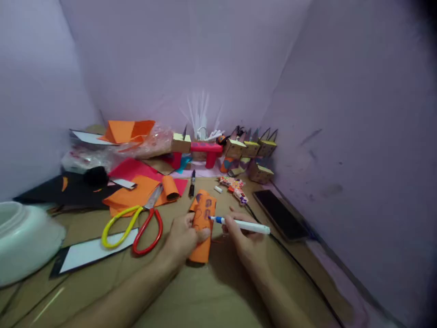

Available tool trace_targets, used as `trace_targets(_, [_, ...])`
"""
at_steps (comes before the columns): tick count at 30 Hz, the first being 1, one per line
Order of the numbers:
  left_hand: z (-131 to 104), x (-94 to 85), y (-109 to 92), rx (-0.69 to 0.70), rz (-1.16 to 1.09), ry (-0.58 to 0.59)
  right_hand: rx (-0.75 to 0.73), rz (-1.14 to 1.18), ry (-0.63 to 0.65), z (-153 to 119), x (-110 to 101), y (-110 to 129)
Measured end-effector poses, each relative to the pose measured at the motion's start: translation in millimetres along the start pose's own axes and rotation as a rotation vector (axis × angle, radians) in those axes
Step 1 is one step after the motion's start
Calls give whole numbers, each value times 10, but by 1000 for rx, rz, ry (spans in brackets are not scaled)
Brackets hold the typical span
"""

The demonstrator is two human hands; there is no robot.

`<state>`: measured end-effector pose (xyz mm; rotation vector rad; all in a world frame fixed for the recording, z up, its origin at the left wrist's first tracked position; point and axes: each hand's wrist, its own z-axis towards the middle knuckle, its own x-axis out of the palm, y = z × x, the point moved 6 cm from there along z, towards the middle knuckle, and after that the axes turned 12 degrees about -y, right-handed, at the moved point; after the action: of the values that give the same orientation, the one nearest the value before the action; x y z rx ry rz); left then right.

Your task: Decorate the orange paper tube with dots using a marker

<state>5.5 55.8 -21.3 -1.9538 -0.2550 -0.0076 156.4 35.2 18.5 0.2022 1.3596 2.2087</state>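
My left hand (184,239) is closed around an orange paper-covered tube (204,246), steadying it on the brown work surface. Purple-blue marks show along the tube's upper part. In my right hand (244,239) is a white marker (251,226) with a blue collar, its tip touching or very close to the marked side of the tube. A small white cap (218,189) lies just beyond the tube. Left of my left hand rest scissors (148,205) with one yellow and one red handle, their blades over orange paper (124,197).
A black marker (192,183) lies behind the tube. At right are a phone (280,214), a black cable (300,264) and the wall. Small cardboard boxes (235,149) and a pink stand (206,147) line the back. A white round container (29,241) stands at left.
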Motion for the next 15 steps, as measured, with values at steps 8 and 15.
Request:
trace_targets(8, [11, 9, -18, 9, 5, 2, 19, 59, -27, 1, 1, -20])
trace_targets(15, [5, 7, -22, 7, 14, -5, 37, 94, -42, 3, -9, -53])
